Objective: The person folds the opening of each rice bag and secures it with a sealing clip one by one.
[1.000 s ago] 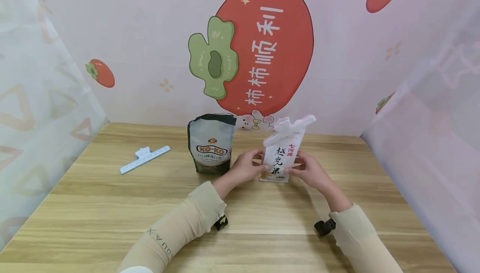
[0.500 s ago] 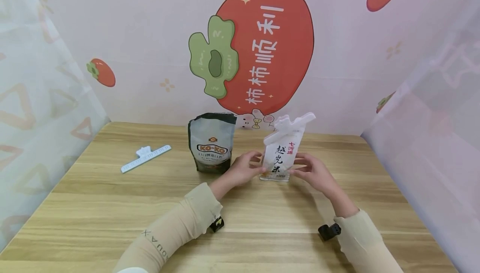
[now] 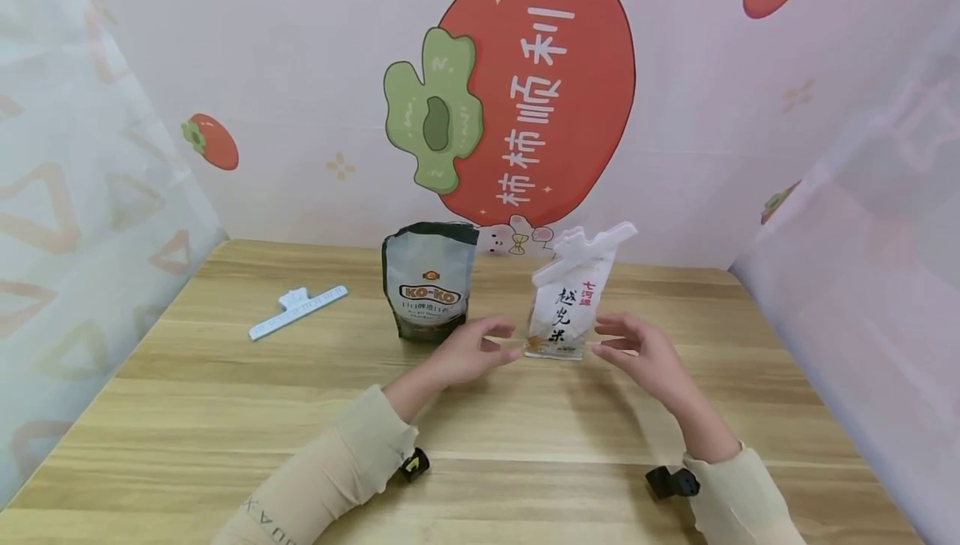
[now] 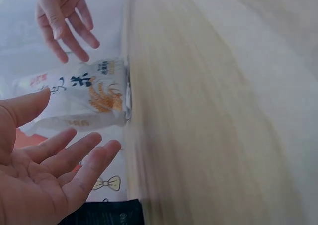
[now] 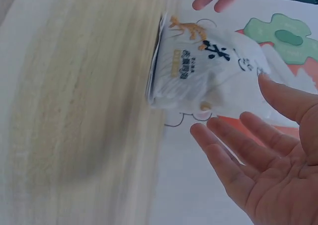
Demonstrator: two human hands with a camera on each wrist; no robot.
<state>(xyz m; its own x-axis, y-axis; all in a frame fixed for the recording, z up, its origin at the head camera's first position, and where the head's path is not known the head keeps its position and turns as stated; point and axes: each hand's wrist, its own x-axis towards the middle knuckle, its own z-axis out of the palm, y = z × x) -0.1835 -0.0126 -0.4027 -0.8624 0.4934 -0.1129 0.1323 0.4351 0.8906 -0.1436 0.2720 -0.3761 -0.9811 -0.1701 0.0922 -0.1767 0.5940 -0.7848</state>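
Note:
A small white rice bag [image 3: 564,312] stands upright on the table, its top folded over at a slant under a white sealing clip [image 3: 581,249]. To its left, my left hand [image 3: 467,355] is held apart from it with spread fingers, holding nothing. My right hand [image 3: 647,355] hovers just off the bag's right side, fingers relaxed and empty. Both wrist views show a gap between the hands and the rice bag [image 4: 92,93]. Behind the left hand a KO-KO bag [image 3: 431,278], grey with dark green edges, stands upright.
On the left of the wooden table [image 3: 247,412] lies a pale blue sealing clip [image 3: 298,310]. A printed cloth backdrop [image 3: 300,70] rises behind the table's far edge, with cloth panels at both sides.
Both hands have let go of the rice bag and drawn away from it, the left one to the left, the right one slightly right. The bag stays standing in place.

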